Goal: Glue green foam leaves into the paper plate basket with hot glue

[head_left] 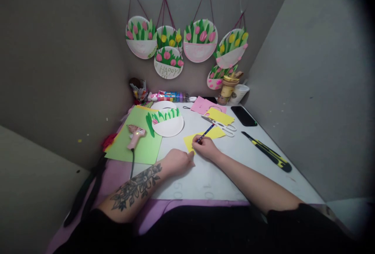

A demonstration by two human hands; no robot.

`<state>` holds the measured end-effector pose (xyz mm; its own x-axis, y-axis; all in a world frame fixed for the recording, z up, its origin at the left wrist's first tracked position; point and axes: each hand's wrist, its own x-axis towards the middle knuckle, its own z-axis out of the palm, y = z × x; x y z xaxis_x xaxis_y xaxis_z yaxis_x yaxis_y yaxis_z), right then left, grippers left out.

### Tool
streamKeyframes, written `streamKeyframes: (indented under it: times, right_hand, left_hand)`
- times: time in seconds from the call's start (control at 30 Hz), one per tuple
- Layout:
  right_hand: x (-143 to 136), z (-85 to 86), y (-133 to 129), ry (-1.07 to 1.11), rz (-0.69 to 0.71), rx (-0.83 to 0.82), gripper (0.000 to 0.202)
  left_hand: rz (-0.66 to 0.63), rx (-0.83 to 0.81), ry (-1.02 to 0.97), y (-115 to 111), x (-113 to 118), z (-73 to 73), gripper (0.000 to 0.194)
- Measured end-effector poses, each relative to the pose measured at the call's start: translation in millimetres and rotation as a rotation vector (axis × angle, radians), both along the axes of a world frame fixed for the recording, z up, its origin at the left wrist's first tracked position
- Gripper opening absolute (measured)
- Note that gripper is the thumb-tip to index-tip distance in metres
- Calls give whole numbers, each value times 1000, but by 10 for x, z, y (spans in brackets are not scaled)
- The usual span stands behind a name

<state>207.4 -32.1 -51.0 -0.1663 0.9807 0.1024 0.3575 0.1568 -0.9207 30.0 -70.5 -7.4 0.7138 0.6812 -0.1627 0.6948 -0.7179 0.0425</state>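
My right hand (206,147) is closed round a dark blue patterned pencil (208,131), its lower end over a yellow paper sheet (215,133). Beside it, my left hand (181,162) rests at the sheet's near left corner, a finger extended onto the paper and the other fingers curled or hidden. White-handled scissors (224,125) lie just beyond, partly over another yellow piece (222,116). Up and to the left is a cut paper plate (168,126) with green paper leaves and a pink tulip.
Green paper (146,146) with a pink glue gun (136,137) lies left. A box cutter (268,152) and black phone (243,116) lie right. Pink paper (202,105), cups (238,94) and a pen holder (139,91) stand farther back. Decorated plates (200,40) hang on the wall.
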Motion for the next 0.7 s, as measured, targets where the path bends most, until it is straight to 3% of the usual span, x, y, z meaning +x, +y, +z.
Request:
streamKeyframes:
  times: [0.37, 0.7]
  right_hand:
    - [-15, 8, -5, -7, 7, 6, 6]
    - [-1, -35, 37, -3, 95, 18, 5]
  left_hand:
    - [6, 5, 11, 7, 1, -21, 38]
    - [-3, 23, 4, 17, -8, -59, 41]
